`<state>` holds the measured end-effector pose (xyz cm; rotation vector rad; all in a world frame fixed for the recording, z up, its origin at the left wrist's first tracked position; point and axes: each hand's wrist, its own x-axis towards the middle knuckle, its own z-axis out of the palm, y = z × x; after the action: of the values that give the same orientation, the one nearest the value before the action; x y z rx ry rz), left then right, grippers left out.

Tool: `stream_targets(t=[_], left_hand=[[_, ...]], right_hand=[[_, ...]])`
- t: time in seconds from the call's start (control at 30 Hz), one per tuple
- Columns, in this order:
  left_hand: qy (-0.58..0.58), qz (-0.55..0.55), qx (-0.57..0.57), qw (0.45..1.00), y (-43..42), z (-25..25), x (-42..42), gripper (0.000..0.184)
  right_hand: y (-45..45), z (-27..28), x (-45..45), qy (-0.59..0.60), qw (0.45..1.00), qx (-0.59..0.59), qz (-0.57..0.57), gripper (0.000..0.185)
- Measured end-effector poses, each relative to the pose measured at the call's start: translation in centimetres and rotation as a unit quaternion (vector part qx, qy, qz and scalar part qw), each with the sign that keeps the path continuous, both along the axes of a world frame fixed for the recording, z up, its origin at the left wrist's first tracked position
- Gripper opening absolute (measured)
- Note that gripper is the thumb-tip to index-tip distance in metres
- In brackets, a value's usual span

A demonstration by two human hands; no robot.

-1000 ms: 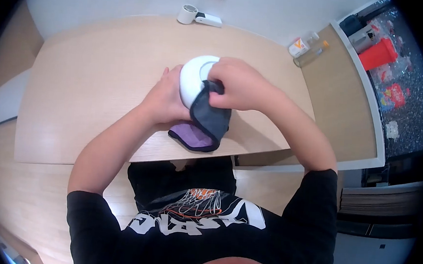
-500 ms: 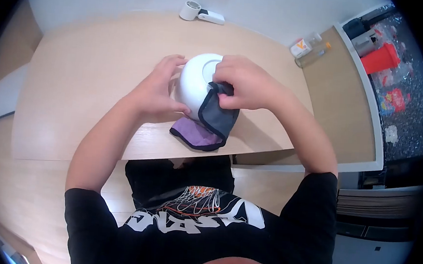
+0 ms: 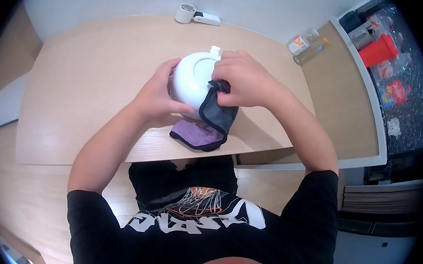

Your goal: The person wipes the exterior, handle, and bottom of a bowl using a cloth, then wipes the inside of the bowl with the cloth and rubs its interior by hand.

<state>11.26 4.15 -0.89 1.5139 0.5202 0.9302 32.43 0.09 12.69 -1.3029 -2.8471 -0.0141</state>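
Observation:
A white round pot (image 3: 185,83) is tipped so its ringed base faces up, with a short spout-like stub at its far side. My left hand (image 3: 161,91) grips its left side, thumb across the near side and fingers around the back. In my right hand (image 3: 242,79), closed in a fist, is a two-sided cleaning cloth (image 3: 218,114), grey on one face and purple on the other, with black edging. The fist presses a bunched part of the cloth against the pot's right side. The cloth's purple end hangs down near the table's front edge.
On the wooden table (image 3: 87,84), a white cylindrical item (image 3: 185,14) and a small white device (image 3: 207,18) sit at the back wall. Clear bottles (image 3: 311,51) and a white-orange box (image 3: 297,45) stand at the right. Beyond the rim is a red container (image 3: 380,50).
The pot has turned a little, and its spout-like stub now shows at the far side. My left hand has shifted slightly with it; my right hand still holds the cloth against it.

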Motion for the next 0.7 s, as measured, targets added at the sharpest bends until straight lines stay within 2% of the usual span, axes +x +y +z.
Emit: stream_targets(t=[0.13,0.2,0.27,0.37,0.47,0.5,0.6,0.7], left_hand=[[0.000,0.069,-0.039,0.997,-2.3,0.7,1.8,0.113],[0.107,0.109,0.058,0.986,-1.9,0.3,1.6,0.111],[0.165,0.116,0.100,0.974,-2.4,1.5,1.0,0.107],[0.092,-0.019,0.017,0.995,-1.0,1.4,-0.8,0.097],[0.117,-0.019,0.006,0.993,0.1,1.9,-1.1,0.090],[0.080,-0.027,0.015,0.996,0.4,1.2,-0.8,0.087],[0.043,-0.017,-0.005,0.999,0.0,0.5,-0.2,0.095],[0.187,0.145,0.036,0.971,-2.5,1.7,1.5,0.095]], right_hand=[[0.6,-0.6,-1.0,0.008,0.999,-0.022,-0.037,0.022],[0.9,-0.4,-1.7,-0.011,0.998,-0.035,-0.059,0.022],[1.0,-0.1,-2.2,-0.030,0.995,-0.050,-0.077,0.023],[0.8,0.1,-2.1,-0.054,0.993,-0.060,-0.089,0.024],[0.6,-0.4,-1.3,-0.018,0.997,-0.038,-0.062,0.025],[0.6,-0.4,-1.3,-0.021,0.997,-0.038,-0.064,0.025],[0.7,-0.4,-1.1,-0.028,0.996,-0.035,-0.080,0.025],[1.0,-0.2,-1.1,-0.034,0.993,-0.045,-0.106,0.025]])
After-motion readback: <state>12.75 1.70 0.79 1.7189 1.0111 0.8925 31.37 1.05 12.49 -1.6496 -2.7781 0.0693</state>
